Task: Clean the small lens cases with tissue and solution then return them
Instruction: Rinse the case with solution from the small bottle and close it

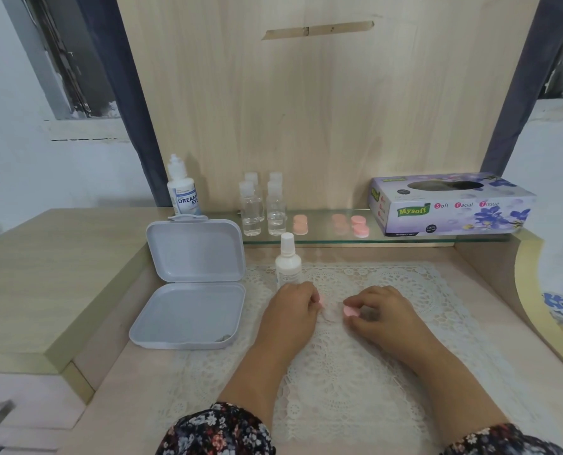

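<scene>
Floral-sleeved, both hands are working over the white lace mat: right hand pinching a small round pink lens-case cap, left hand pinching another pink piece, seemingly for wiping.

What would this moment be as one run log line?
left hand: holds lens case | right hand: pinches pink cap | spray bottle: upright behind | tissue box: on shelf

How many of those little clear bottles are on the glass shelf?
4 clear bottles, clustered at the left of the glass shelf: front left, front right, back left and back right. The back pair is partly hidden; more could stand behind.
</scene>
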`<state>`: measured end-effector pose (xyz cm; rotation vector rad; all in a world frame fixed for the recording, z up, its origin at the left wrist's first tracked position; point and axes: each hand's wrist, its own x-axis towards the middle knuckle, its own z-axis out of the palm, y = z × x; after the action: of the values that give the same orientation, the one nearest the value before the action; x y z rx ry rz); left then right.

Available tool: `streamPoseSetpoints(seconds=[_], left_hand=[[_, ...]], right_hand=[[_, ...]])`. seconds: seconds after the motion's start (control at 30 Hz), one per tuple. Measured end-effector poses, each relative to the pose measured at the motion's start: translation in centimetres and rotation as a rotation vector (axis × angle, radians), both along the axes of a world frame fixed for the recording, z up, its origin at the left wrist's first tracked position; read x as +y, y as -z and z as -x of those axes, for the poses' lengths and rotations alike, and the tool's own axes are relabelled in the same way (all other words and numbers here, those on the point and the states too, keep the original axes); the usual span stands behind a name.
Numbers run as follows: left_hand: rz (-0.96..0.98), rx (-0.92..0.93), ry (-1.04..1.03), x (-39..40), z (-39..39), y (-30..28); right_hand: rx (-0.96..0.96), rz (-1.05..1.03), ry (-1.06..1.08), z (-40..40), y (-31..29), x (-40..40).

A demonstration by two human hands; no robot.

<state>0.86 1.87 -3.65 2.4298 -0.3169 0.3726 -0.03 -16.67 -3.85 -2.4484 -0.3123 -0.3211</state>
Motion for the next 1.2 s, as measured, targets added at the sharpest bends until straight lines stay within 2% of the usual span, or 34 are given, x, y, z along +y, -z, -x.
streamPoseSetpoints(seconds=[0.23, 0.37, 0.43, 0.6, 0.77, 1.2], left_hand=[[-0.173, -0.001, 0.015, -0.16, -0.25, 0.32], [-0.311, 0.003, 0.137, -0.70, -0.30, 0.21], [-0.256, -0.017, 0.179, -0.78, -0.33, -0.01], [-0.012, -0.057, 0.131, -0.33, -0.11, 0.03], [-0.053, 0.049, 0.134, -0.60, -0.16, 0.47], [-0.024, 0.010, 0.153, -0.89, -0.18, 0.49]], right_hand=[[0.004, 0.005, 0.002, 0.06, -0.14, 0.09], [0.004, 0.005, -0.002, 0.14, -0.22, 0.11], [0.002, 0.010, -0.003, 0.18, -0.28, 0.08], [0.007, 0.010, -0.005, 0.22, -0.36, 0.11], [0.006, 0.004, 0.000, 0.23, -0.31, 0.11], [0.092, -0.108, 0.011, 0.60, -0.53, 0.04]])
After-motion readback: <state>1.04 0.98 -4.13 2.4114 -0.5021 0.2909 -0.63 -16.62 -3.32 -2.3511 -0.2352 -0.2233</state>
